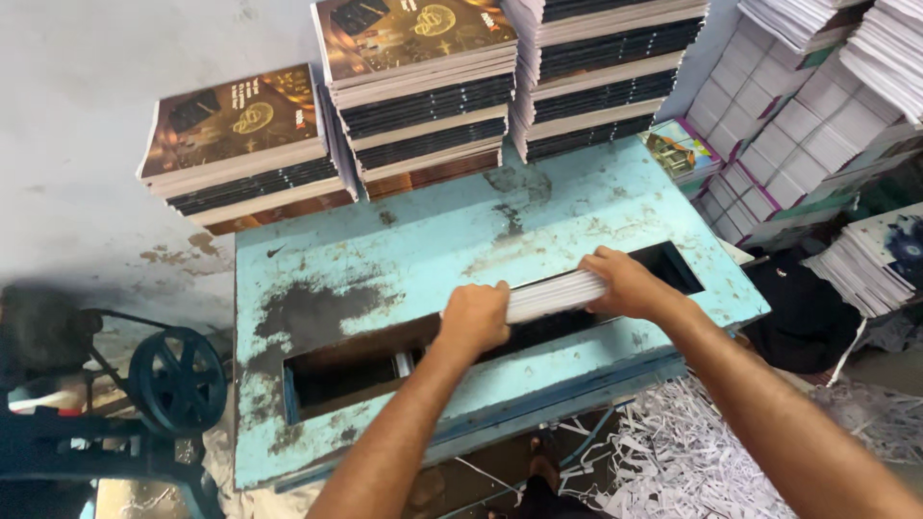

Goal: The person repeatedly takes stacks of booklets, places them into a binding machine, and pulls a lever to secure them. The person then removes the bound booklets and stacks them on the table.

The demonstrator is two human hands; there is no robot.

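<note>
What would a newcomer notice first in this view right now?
Both hands, left hand and right hand, grip a bundle of booklets over the long slot in the worn blue machine table. Stacks of dark-covered books stand behind it; paper trimmings litter the floor.

The middle of the thin white bundle of paper sheets (553, 291) is shown, but both ends are covered by the left hand (473, 317) and the right hand (625, 282). The inside of the long dark slot (346, 370) in the worn light-blue metal table (404, 240) cannot be made out. The brown-covered book stacks (413, 58) are cut off by the top edge.
</note>
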